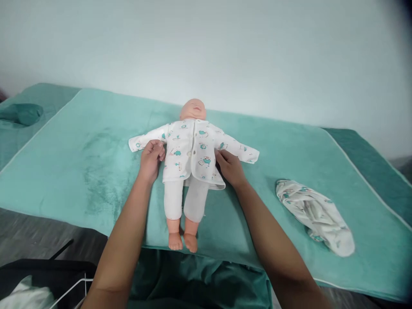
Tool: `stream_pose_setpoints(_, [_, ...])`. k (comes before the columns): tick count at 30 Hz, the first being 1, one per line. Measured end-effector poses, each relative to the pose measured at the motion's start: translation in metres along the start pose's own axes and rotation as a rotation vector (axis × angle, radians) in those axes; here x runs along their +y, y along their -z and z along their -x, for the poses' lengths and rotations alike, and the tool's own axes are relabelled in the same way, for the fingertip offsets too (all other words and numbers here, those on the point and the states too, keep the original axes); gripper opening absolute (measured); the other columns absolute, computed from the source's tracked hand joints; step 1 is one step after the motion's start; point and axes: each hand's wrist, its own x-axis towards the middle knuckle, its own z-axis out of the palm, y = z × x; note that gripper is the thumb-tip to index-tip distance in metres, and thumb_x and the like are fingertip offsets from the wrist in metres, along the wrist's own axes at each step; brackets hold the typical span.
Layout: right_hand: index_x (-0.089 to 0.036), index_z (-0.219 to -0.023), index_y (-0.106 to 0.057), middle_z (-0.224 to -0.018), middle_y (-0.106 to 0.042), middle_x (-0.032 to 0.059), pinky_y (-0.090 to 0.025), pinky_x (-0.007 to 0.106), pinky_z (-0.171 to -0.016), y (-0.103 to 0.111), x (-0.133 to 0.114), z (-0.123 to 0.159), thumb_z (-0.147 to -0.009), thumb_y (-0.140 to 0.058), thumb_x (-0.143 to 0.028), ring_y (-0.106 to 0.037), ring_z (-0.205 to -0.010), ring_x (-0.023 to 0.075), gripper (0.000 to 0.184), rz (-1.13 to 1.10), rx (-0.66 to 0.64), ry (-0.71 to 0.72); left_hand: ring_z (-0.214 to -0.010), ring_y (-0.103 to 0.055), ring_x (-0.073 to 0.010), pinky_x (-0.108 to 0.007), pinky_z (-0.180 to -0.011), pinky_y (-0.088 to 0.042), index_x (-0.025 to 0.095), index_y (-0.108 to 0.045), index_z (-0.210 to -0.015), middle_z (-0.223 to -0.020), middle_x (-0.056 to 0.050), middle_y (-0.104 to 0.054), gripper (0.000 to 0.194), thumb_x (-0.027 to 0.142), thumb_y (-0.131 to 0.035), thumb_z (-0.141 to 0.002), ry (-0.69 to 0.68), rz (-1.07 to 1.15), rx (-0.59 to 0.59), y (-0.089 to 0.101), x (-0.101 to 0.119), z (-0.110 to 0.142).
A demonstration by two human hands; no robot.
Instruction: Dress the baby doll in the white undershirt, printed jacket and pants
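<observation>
A baby doll (192,112) lies on its back on a teal blanket (80,163), head toward the wall, bare feet at the near edge. It wears a white printed jacket (193,152) and white trousers (185,197). My left hand (151,159) pinches the jacket at the doll's side below its sleeve. My right hand (229,165) rests on the jacket's other side, fingers on the cloth by the hem.
A crumpled white printed garment (317,216) lies on the blanket to the right. A dark teal bundle (21,113) sits far left. A black basket with a white wire rim (48,279) holding white cloth stands at the lower left. A pale wall runs behind.
</observation>
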Motion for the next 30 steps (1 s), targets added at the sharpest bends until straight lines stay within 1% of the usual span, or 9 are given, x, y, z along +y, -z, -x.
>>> stream_pose_setpoints(4, [-0.021, -0.076, -0.064, -0.073, -0.065, 0.0018, -0.040, 0.035, -0.070, -0.001, 0.007, -0.002, -0.095, -0.053, -0.060, -0.052, -0.073, 0.0198, 0.044, 0.063, 0.113, 0.003, -0.080, -0.059, -0.0149, -0.029, -0.078, -0.049, 0.022, -0.059, -0.092, -0.087, -0.001, -0.063, 0.003, 0.025, -0.059, -0.090, -0.157, -0.333, 0.194, 0.000, -0.012, -0.004])
stream_pose_setpoints(6, [-0.020, -0.082, -0.068, -0.081, -0.070, 0.0048, -0.043, 0.037, -0.076, 0.001, 0.014, -0.004, -0.093, -0.055, -0.055, -0.057, -0.078, 0.0217, 0.039, 0.093, 0.207, -0.007, -0.091, -0.061, -0.0171, -0.032, -0.088, -0.049, 0.022, -0.059, -0.094, -0.096, -0.003, -0.065, 0.008, 0.018, -0.055, -0.089, -0.207, -0.514, 0.274, 0.004, -0.016, -0.010])
stream_pose_setpoints(9, [-0.019, -0.093, -0.071, -0.097, -0.075, 0.0100, -0.047, 0.042, -0.089, 0.006, 0.026, -0.010, -0.089, -0.056, -0.047, -0.063, -0.090, 0.0256, 0.031, 0.116, 0.301, -0.023, -0.103, -0.061, -0.0226, -0.039, -0.099, -0.048, 0.022, -0.058, -0.097, -0.104, -0.007, -0.064, 0.017, 0.011, -0.054, -0.085, -0.259, -0.716, 0.306, 0.016, -0.014, -0.023])
stream_pose_setpoints(12, [-0.020, -0.104, -0.070, -0.110, -0.075, 0.0127, -0.048, 0.046, -0.098, 0.008, 0.035, -0.015, -0.086, -0.057, -0.042, -0.065, -0.102, 0.0281, 0.032, 0.106, 0.292, -0.011, -0.114, -0.058, -0.0273, -0.044, -0.107, -0.045, 0.022, -0.059, -0.099, -0.113, -0.011, -0.060, 0.022, 0.008, -0.054, -0.083, -0.299, -0.845, 0.316, 0.032, -0.007, -0.037])
stream_pose_setpoints(15, [-0.019, -0.115, -0.067, -0.123, -0.070, 0.0156, -0.046, 0.049, -0.105, 0.006, 0.041, -0.018, -0.085, -0.058, -0.041, -0.062, -0.115, 0.0296, 0.038, 0.103, 0.257, 0.052, -0.121, -0.055, -0.0291, -0.045, -0.110, -0.043, 0.022, -0.061, -0.102, -0.120, -0.013, -0.055, 0.029, 0.004, -0.053, -0.081, -0.325, -0.871, 0.374, 0.045, -0.002, -0.043])
stream_pose_setpoints(17, [-0.017, -0.119, -0.064, -0.127, -0.067, 0.0178, -0.044, 0.051, -0.109, 0.005, 0.043, -0.019, -0.086, -0.060, -0.042, -0.060, -0.119, 0.0305, 0.042, 0.104, 0.233, 0.087, -0.129, -0.050, -0.0322, -0.049, -0.115, -0.038, 0.021, -0.062, -0.106, -0.129, -0.015, -0.051, 0.034, 0.002, -0.055, -0.078, -0.355, -0.896, 0.443, 0.050, -0.001, -0.044])
stream_pose_setpoints(21, [-0.017, -0.117, -0.064, -0.121, -0.069, 0.0162, -0.046, 0.049, -0.107, 0.004, 0.040, -0.017, -0.088, -0.060, -0.046, -0.063, -0.113, 0.0286, 0.040, 0.011, 0.191, 0.081, -0.134, -0.045, -0.0358, -0.055, -0.118, -0.032, 0.021, -0.064, -0.111, -0.137, -0.017, -0.047, 0.040, 0.001, -0.056, -0.077, -0.337, -0.924, 0.517, 0.053, -0.004, -0.042])
stream_pose_setpoints(25, [-0.020, -0.109, -0.067, -0.110, -0.074, 0.0113, -0.048, 0.046, -0.098, 0.006, 0.030, -0.011, -0.090, -0.058, -0.051, -0.064, -0.101, 0.0264, 0.037, -0.035, 0.151, 0.051, -0.124, -0.054, -0.0309, -0.049, -0.111, -0.041, 0.021, -0.064, -0.110, -0.130, -0.015, -0.048, 0.041, -0.001, -0.050, -0.079, -0.295, -0.879, 0.568, 0.054, -0.003, -0.040])
stream_pose_setpoints(30, [-0.024, -0.098, -0.068, -0.102, -0.074, 0.0059, -0.047, 0.040, -0.089, 0.008, 0.024, -0.005, -0.093, -0.054, -0.051, -0.062, -0.093, 0.0238, 0.031, -0.001, 0.044, 0.099, -0.102, -0.060, -0.0210, -0.037, -0.101, -0.049, 0.021, -0.066, -0.101, -0.117, -0.009, -0.049, 0.037, -0.002, -0.050, -0.078, -0.300, -0.769, 0.582, 0.065, 0.005, -0.044])
